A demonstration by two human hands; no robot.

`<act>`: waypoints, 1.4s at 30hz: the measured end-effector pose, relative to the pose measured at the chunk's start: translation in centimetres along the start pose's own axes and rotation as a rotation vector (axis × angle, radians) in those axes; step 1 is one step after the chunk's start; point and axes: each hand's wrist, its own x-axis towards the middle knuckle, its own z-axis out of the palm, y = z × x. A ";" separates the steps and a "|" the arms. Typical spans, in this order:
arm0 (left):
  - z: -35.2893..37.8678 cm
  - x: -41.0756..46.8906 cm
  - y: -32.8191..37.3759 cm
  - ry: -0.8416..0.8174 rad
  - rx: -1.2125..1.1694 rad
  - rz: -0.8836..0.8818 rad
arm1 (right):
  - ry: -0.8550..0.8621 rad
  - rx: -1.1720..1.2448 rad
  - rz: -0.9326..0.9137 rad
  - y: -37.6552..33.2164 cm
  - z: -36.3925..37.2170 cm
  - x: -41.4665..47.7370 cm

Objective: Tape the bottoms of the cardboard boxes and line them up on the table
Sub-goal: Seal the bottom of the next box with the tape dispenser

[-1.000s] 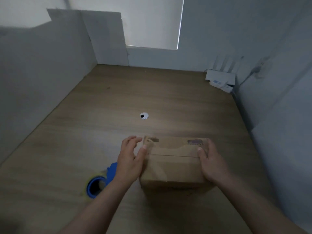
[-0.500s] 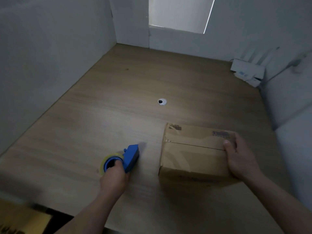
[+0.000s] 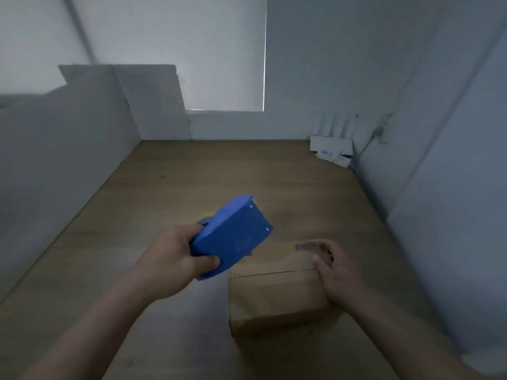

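Head view gives us a wooden table [image 3: 208, 176] boxed in by grey partition panels [image 3: 68, 138] on the left, back and right, with a pale window blind [image 3: 219, 50] above the far edge. We see a cardboard box [image 3: 274, 294] lying on the near right part of the table, its flap seam facing up. The left hand [image 3: 167, 264] is raised just left of the box, fingers and thumb wrapped round a blue tape dispenser [image 3: 236, 234] that tilts up and away. The right hand [image 3: 340, 275] clasps the box's right end, thumb on top beside the seam, fingers curled over the far corner. In the far right corner we make out a blurred white router [image 3: 330, 145]. Of the tape roll [image 3: 206, 217] only a yellowish sliver shows behind the dispenser, which covers the box's far left corner.
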 end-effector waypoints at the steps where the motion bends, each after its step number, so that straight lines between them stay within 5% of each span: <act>1: 0.2 0.6 1.0 -0.093 0.000 0.022 | -0.013 0.059 0.016 -0.1 -0.1 -0.1; 8: 4.9 4.1 1.1 -0.360 0.232 0.076 | 0.012 0.149 -0.015 0.0 -0.2 -0.6; 13: 6.1 4.0 -1.3 -0.346 0.335 0.156 | 0.170 -0.139 -0.275 -0.4 -1.3 -1.5; 16: 6.4 3.5 -2.1 -0.296 0.305 0.224 | 0.124 -0.042 -0.437 -1.3 -1.9 -2.4; 23: 6.6 3.0 -2.6 -0.253 0.276 0.277 | -0.410 0.077 -0.240 -3.4 -2.3 -2.6; 42: 6.7 3.1 -3.7 -0.210 0.293 0.313 | -0.523 0.473 -0.156 -3.6 -2.0 -1.4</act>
